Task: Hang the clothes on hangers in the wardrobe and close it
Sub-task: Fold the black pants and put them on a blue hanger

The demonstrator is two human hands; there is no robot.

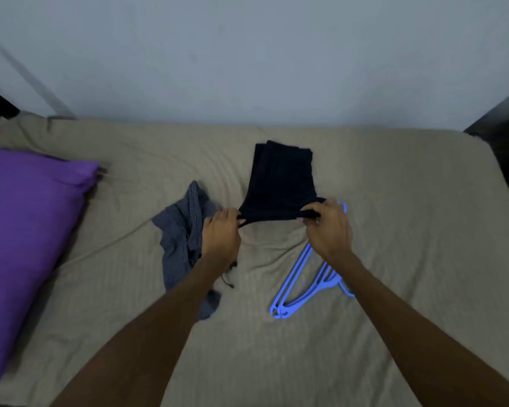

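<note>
1. Forearms are extended over the bed [394,177], and the near edge of the dark folded garment [281,183] is pinched at both ends: by the left hand [221,233] at its left corner and by the right hand [329,227] at its right corner. The fingers of both hands are curled onto the cloth.
2. Below the right hand's fingers, the blue hangers [303,292] are stacked flat on the sheet, partly hidden by the wrist.
3. Just left of the left hand's fingers, a striped grey shirt [182,239] is crumpled on the bed.
4. Beyond the fingers, the dark garment is seen as navy or black, folded in layers, its far end resting on the sheet and its near edge raised and stretched taut.
5. Judged from this, the garment is being lifted for unfolding; the pinches should be kept at the corners so it opens evenly before a hanger is taken.
6. No wardrobe can be seen.
</note>
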